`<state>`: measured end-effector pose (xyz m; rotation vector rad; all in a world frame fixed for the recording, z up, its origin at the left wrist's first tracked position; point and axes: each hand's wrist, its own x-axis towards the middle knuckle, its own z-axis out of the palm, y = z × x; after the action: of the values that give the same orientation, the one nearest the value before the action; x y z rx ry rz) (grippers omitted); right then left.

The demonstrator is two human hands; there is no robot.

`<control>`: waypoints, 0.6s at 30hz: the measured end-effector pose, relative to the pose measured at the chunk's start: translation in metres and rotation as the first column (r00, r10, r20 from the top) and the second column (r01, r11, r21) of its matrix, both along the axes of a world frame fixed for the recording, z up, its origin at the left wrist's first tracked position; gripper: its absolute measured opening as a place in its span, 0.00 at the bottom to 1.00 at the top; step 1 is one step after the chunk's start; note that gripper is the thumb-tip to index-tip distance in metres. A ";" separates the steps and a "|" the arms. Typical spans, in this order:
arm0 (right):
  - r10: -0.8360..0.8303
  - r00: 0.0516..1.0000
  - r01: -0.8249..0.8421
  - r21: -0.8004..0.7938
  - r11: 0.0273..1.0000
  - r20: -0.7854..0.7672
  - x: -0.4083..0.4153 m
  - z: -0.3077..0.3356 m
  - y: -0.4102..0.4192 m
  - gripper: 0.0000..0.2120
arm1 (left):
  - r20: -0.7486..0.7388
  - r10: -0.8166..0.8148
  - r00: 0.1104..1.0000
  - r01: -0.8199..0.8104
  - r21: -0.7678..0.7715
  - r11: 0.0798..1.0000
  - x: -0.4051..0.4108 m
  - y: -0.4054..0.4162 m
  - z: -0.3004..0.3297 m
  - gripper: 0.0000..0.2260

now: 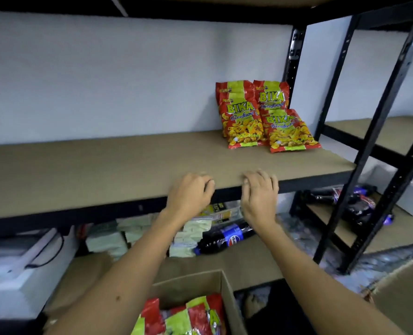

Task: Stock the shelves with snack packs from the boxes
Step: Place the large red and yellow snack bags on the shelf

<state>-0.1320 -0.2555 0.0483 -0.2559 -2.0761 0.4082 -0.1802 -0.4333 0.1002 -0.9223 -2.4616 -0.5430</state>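
Observation:
Several red and green Bika Seafood snack packs (263,114) lean against the wall at the right end of the brown shelf board (104,170). My left hand (191,192) and my right hand (261,189) hover side by side at the shelf's front edge, both empty with the fingers loosely curled and a little blurred. Below my arms an open cardboard box (200,284) holds more of the same red and green packs (188,317).
On the lower shelf lie a Pepsi bottle (224,238), pale green packets (118,235) and white items (19,257) at the left. A black rack upright (379,131) stands at the right, with dark bottles (355,204) behind it. Another cardboard box (403,293) sits bottom right.

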 end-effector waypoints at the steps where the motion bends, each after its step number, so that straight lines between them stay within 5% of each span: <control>1: 0.014 1.000 -0.014 -0.027 1.000 -0.013 0.011 -0.011 -0.012 0.18 | -0.117 -0.013 0.993 0.009 -0.031 0.999 0.015 -0.012 -0.010 0.15; 4: 0.156 0.987 -0.144 -0.201 0.969 0.047 0.045 -0.055 -0.048 0.22 | -0.207 -0.061 0.976 0.047 -0.070 0.996 0.052 -0.052 -0.062 0.21; 7: 0.298 0.934 -0.202 -0.393 0.897 0.199 0.087 -0.118 -0.091 0.22 | 0.198 0.029 0.980 -0.035 0.029 0.999 0.100 -0.105 -0.138 0.22; 10: 0.355 0.827 -0.067 -0.550 0.832 0.437 0.131 -0.184 -0.127 0.19 | 0.553 0.230 0.801 -0.356 0.130 0.925 0.158 -0.165 -0.218 0.22; 13: 0.309 0.681 0.173 -0.556 0.813 0.664 0.158 -0.234 -0.150 0.14 | 0.793 0.358 0.493 -0.697 0.114 0.708 0.190 -0.204 -0.264 0.23; 15: 0.366 0.523 0.227 -0.540 0.811 0.770 0.172 -0.259 -0.163 0.12 | 0.866 0.385 0.320 -0.781 0.011 0.625 0.197 -0.215 -0.284 0.26; 18: 0.446 0.426 0.291 -0.586 0.756 0.787 0.192 -0.282 -0.175 0.24 | 0.842 0.494 0.219 -0.750 -0.178 0.637 0.209 -0.224 -0.312 0.31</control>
<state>0.0598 -0.4309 -0.2339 -1.0092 -2.9507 1.3424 0.0283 -0.6571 -0.2120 0.7811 -3.0926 -1.1621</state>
